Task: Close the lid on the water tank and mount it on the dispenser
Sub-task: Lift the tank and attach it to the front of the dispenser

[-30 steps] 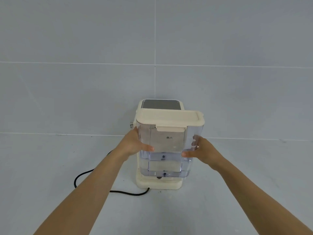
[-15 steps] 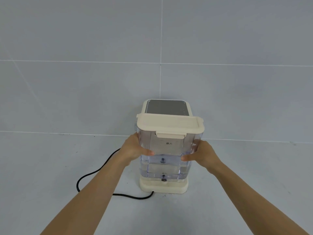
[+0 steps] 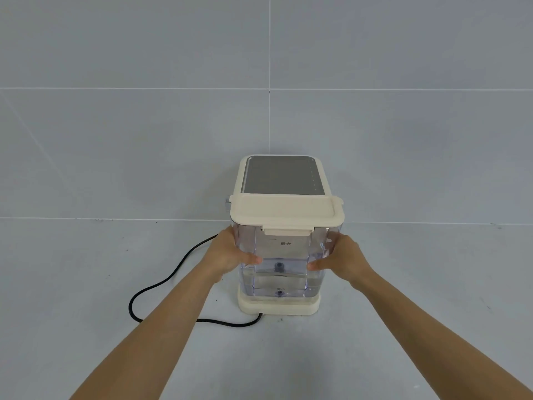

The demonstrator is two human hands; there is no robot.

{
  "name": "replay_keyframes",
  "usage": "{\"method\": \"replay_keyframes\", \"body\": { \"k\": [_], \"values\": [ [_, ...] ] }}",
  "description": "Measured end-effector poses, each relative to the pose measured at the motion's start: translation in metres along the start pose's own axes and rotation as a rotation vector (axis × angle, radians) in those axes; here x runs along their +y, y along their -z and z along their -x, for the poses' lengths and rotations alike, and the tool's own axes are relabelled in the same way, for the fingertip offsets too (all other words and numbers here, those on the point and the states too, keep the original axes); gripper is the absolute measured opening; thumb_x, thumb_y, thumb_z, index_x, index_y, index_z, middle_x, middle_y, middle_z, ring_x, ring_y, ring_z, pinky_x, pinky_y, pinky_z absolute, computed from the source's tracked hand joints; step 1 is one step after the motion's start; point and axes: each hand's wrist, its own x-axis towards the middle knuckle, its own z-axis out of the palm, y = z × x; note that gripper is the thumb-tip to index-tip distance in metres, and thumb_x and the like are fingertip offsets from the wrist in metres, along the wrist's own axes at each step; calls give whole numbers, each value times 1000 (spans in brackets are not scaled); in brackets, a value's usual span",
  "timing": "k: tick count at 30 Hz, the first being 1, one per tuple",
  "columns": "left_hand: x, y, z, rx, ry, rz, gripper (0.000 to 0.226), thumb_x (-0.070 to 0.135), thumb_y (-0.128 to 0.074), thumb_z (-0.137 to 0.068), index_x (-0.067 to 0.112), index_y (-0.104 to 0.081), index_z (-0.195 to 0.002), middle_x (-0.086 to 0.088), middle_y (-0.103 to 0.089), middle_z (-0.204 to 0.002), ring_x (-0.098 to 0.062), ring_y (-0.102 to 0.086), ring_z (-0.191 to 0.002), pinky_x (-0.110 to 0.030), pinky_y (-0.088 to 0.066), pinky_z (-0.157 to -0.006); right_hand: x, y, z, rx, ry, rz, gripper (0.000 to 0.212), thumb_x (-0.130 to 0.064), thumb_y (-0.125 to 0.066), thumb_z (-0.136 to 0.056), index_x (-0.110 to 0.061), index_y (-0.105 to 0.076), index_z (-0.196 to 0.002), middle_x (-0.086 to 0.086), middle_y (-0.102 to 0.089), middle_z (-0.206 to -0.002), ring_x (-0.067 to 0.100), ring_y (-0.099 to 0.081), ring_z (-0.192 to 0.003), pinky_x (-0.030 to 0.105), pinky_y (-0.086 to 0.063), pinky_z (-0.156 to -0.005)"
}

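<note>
A clear plastic water tank with a little water at its bottom stands upright on the cream base of the dispenser. Its cream lid lies flat and shut on top, with the front latch down. Behind it rises the dispenser's body with a grey top panel. My left hand grips the tank's left side, thumb across the front. My right hand grips the right side the same way.
A black power cord loops over the grey floor to the left and runs into the dispenser's base. A grey tiled wall stands right behind the dispenser.
The tank has come down from a raised, slightly tilted position onto the dispenser's base and now sits level. Both hands kept their grip and lowered with it.
</note>
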Motion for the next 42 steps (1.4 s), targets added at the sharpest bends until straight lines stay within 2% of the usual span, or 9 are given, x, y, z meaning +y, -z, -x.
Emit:
{"method": "replay_keyframes", "body": {
  "k": [4,6,11,19,24,33,36,39,42],
  "values": [
    [-5,0,-2,11,2,9,68,-3,-79,-56,11,-50,-116,5,-57,-110,-9,-50,-101,-16,-38,-75,2,-2,-1,1,-9,6,74,-16,-84,-56,-9,-51,-122,8,-60,-121,24,-56,-101,28,-43,-79],
    [-6,0,-2,11,-4,7,67,-3,-79,-56,12,-51,-115,6,-58,-108,-9,-51,-99,-15,-39,-72,2,-3,-1,3,-8,15,74,-16,-84,-56,-9,-51,-122,9,-61,-121,26,-57,-104,29,-44,-81],
    [-10,-1,-2,-1,2,-6,72,-2,-78,-58,13,-46,-121,8,-52,-112,-10,-45,-106,-24,-36,-85,4,-5,0,-3,9,21,74,-15,-84,-56,-10,-50,-122,8,-61,-120,21,-54,-97,27,-42,-78],
    [-11,1,-2,-2,18,-58,73,4,-79,-60,16,-44,-123,11,-47,-114,-10,-42,-106,-26,-35,-85,6,-6,-3,-18,14,29,73,-16,-83,-57,-13,-50,-122,6,-61,-122,23,-55,-103,27,-42,-81],
    [-11,1,-1,-1,30,-98,71,7,-79,-61,16,-44,-122,13,-44,-104,-9,-41,-100,-25,-35,-81,9,-7,-3,-23,8,14,72,-16,-84,-57,-13,-50,-120,6,-61,-121,24,-56,-106,27,-42,-81],
    [-15,1,-1,-2,8,-83,68,8,-80,-60,17,-47,-119,10,-52,-107,-11,-47,-101,-22,-37,-79,11,-8,-2,-15,10,-7,71,-16,-84,-56,-12,-51,-118,5,-62,-115,21,-55,-96,27,-42,-77],
    [-17,1,-2,-11,14,-74,68,7,-79,-61,16,-47,-119,7,-52,-109,-13,-48,-102,-24,-38,-84,11,-9,-1,-9,5,10,69,-17,-83,-57,-10,-51,-118,5,-63,-107,20,-55,-87,25,-42,-71],
    [-18,1,-2,-6,5,-94,64,9,-79,-61,18,-48,-116,7,-55,-109,-13,-50,-101,-23,-39,-78,12,-9,-1,2,0,28,66,-19,-83,-59,-10,-51,-116,-6,-53,-77,8,-45,-65,19,-36,-56],
    [-18,0,-1,-10,-3,-98,69,9,-79,-62,19,-45,-121,13,-51,-109,-9,-47,-102,-23,-37,-83,13,-10,-2,4,-5,31,66,-18,-82,-59,-10,-51,-117,-6,-50,-76,8,-44,-64,18,-36,-55]
  ]
}}
